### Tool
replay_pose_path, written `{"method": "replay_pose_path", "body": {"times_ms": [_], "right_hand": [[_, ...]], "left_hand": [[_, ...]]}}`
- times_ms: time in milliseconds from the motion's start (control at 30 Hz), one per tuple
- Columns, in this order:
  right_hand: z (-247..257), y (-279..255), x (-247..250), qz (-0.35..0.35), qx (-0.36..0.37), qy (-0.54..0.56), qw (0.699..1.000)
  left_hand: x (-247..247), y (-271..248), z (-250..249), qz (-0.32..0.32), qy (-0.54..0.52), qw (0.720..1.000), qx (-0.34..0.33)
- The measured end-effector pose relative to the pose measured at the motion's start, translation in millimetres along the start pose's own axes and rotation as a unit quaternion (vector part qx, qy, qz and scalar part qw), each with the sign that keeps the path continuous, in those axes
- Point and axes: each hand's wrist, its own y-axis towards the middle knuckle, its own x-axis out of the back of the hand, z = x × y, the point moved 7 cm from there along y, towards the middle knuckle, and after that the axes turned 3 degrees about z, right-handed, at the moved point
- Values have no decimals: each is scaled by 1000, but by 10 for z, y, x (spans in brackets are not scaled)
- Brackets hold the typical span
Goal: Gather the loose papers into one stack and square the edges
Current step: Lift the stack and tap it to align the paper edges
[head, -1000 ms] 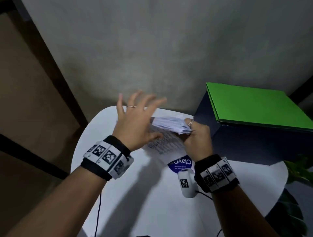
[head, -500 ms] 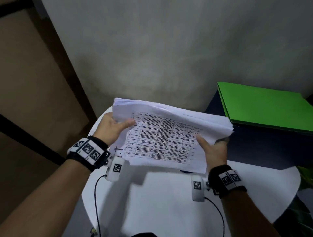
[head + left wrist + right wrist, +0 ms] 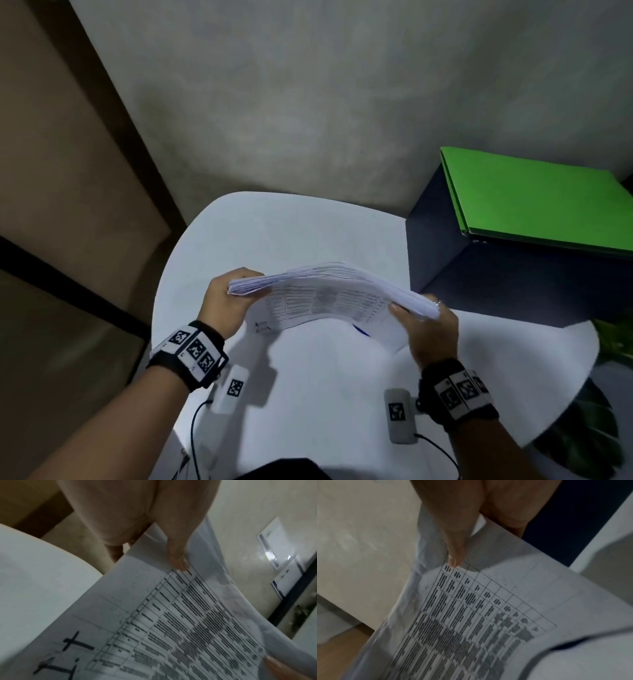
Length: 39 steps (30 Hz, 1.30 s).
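A stack of white printed papers point(image 3: 329, 291) hangs above the white round table point(image 3: 308, 394), bowed upward in the middle, its near face showing a printed table. My left hand point(image 3: 226, 301) grips the stack's left end, thumb on the printed sheet point(image 3: 171, 622) in the left wrist view. My right hand point(image 3: 428, 325) grips the right end, thumb pressed on the same sheet point(image 3: 479, 608) in the right wrist view. The sheet edges fan slightly at the left end.
A dark blue box point(image 3: 496, 281) stands at the table's right back with a green folder point(image 3: 534, 198) on top. Plant leaves point(image 3: 613, 339) show at the right edge. A blue mark point(image 3: 361, 330) peeks out on the table under the stack. A grey wall rises behind.
A second ago my right hand held the papers low while the left hovered open. Both hands then took the stack's ends; it has since tipped flatter and lower, bowing upward.
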Motion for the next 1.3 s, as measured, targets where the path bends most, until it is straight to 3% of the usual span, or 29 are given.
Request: {"method": "replay_pose_path", "body": {"times_ms": [200,400,533,667,767,867,1000,1100,1200,1300], "right_hand": [[-70,46,79,0,0,58,998],[82,-72,58,7,47,36,998],[221,-154,95,-32,114,11,993],[200,-160,99,-46,117,0,992],[254,-165,114,-57,145,-33,987],[322,-178,91,-32,187,-90,978],[288,-173,46,36,210,-172,962],[307,-180,13,55,241,-229,942],[346,-196,2,40,269,-336,902],[394,-171,1,26,288,-405,868]], "left_hand": [[-1,0,-52,89,23,995,32],[-5,-20,-200,24,-19,1000,1],[-18,-30,-199,-12,-48,999,20],[-13,-14,-270,-30,-44,998,19],[-13,3,-349,-24,-15,1000,3],[-70,15,-505,31,77,996,-43],[-184,61,-632,120,319,934,-107],[-244,77,-678,125,397,899,-136],[-352,24,-726,130,476,850,-185],[-412,39,-695,146,512,830,-166]]}}
